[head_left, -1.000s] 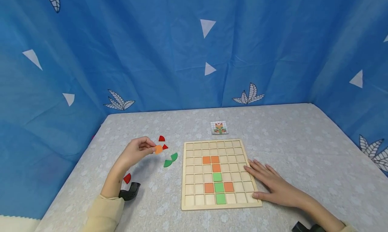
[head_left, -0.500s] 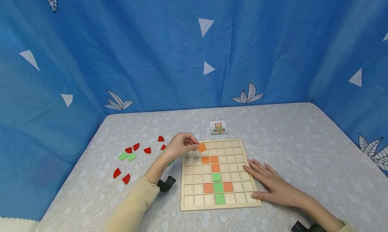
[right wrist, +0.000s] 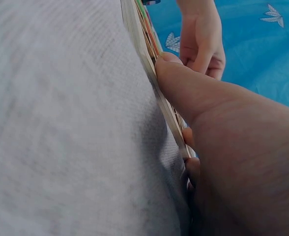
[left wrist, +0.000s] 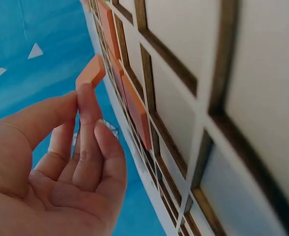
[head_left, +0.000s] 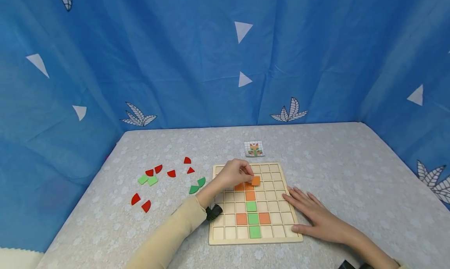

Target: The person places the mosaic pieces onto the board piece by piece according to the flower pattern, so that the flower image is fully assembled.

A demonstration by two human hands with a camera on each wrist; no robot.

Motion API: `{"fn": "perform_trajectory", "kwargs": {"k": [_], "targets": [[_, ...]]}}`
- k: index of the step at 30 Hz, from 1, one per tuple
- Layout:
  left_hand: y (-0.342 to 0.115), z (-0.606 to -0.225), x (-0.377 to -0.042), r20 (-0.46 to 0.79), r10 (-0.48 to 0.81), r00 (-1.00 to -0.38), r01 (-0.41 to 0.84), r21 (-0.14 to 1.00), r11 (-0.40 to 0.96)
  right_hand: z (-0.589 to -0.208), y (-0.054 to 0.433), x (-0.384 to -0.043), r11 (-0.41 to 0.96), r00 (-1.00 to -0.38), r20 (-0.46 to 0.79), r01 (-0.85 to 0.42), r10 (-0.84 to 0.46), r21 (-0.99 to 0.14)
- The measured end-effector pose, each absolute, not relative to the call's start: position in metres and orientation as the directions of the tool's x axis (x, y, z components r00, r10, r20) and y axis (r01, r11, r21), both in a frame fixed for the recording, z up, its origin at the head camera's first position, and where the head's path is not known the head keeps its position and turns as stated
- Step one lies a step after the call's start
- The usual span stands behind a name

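My left hand [head_left: 236, 173] pinches an orange square tile [head_left: 256, 180] between thumb and fingertip, over the upper middle of the wooden grid board [head_left: 256, 243]. In the left wrist view the held tile [left wrist: 91, 72] is tilted and apart from the board's cells. Orange squares, one of them an orange tile [head_left: 250, 196], and green squares, among them a green tile [head_left: 253, 218], lie in cells down the middle. With straight fingers, my right hand [head_left: 318, 218] rests along the board's right edge. Its thumb [right wrist: 171, 69] touches the rim in the right wrist view.
Several red quarter-round pieces [head_left: 171, 173], two light green squares [head_left: 152, 180] and two dark green quarter-rounds [head_left: 194, 189] lie left of the board. Behind it is a small pattern card [head_left: 254, 148]. A blue curtain [head_left: 197, 66] surrounds the patterned tablecloth [head_left: 334, 155].
My left hand has carried the orange tile rightward from the loose pieces at left to over the board. The right hand has stayed at the board's edge.
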State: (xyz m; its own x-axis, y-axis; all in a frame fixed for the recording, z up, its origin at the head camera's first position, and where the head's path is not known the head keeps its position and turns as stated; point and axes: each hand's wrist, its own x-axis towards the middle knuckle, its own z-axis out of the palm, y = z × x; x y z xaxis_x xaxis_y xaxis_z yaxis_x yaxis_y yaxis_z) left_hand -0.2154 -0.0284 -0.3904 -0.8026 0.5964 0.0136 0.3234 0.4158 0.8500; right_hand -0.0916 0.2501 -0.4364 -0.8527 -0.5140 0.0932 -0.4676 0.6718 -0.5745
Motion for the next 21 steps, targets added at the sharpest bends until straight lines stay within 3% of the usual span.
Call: {"fn": "perform_trajectory", "kwargs": {"k": [11,21], "targets": [[-0.0193,-0.396,-0.2143,-0.01,0.615,-0.789,0.287,0.878,0.383,-0.4359,0.2497,-0.0911,0.67,-0.846,0.113,-0.487,-0.521,-0.561],[-0.0175,-0.3934,-0.2127,0.009,0.646,-0.763,0.418,0.769,0.483,-0.4362,0.2499,-0.0914,0.667,-0.842,0.12,-0.496,-0.526,-0.556]]}}
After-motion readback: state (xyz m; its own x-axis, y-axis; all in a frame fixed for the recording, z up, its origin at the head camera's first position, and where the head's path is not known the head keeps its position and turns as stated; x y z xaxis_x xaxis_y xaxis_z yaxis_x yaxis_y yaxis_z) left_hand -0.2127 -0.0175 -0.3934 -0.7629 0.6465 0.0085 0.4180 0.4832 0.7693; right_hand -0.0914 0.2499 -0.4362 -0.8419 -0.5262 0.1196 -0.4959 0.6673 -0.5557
